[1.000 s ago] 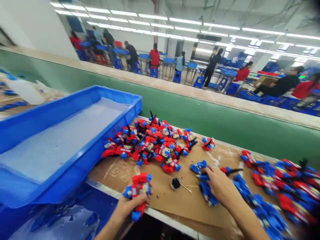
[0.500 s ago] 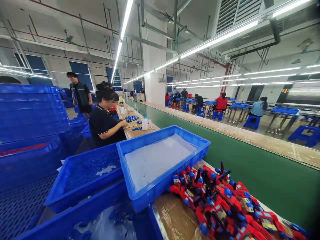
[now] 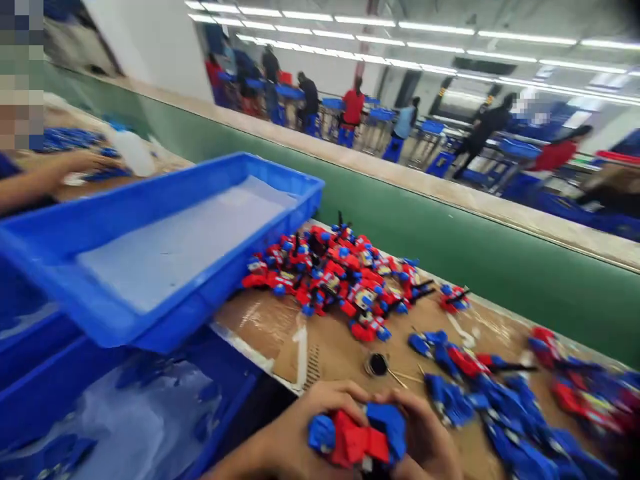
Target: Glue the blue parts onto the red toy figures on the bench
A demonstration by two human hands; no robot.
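At the bottom centre, a red and blue plastic toy figure (image 3: pixel 354 441) is between my two hands. My left hand (image 3: pixel 295 430) wraps it from the left, with fingers curled over its top. My right hand (image 3: pixel 431 437) closes on its blue right end. Just beyond my hands on the cardboard stands a small round pot with black contents (image 3: pixel 376 364), with thin wooden sticks (image 3: pixel 399 379) beside it. To the right lie several blue plastic toy parts (image 3: pixel 520 427), some with red pieces among them. A heap of red and blue toy figures (image 3: pixel 340 277) covers the bench farther back.
A large blue tray lined with a white sheet (image 3: pixel 165 247) rests at the left, above another blue bin (image 3: pixel 220 393) holding plastic film. A green conveyor belt (image 3: pixel 400 220) runs behind the bench. At far left, a co-worker's hand (image 3: pixel 85 163) is near a white bottle (image 3: pixel 134 152).
The view has swung right and down. Both my hands, holding the toy figure, have come into view, along with the pot and blue parts. The tray now appears farther left.
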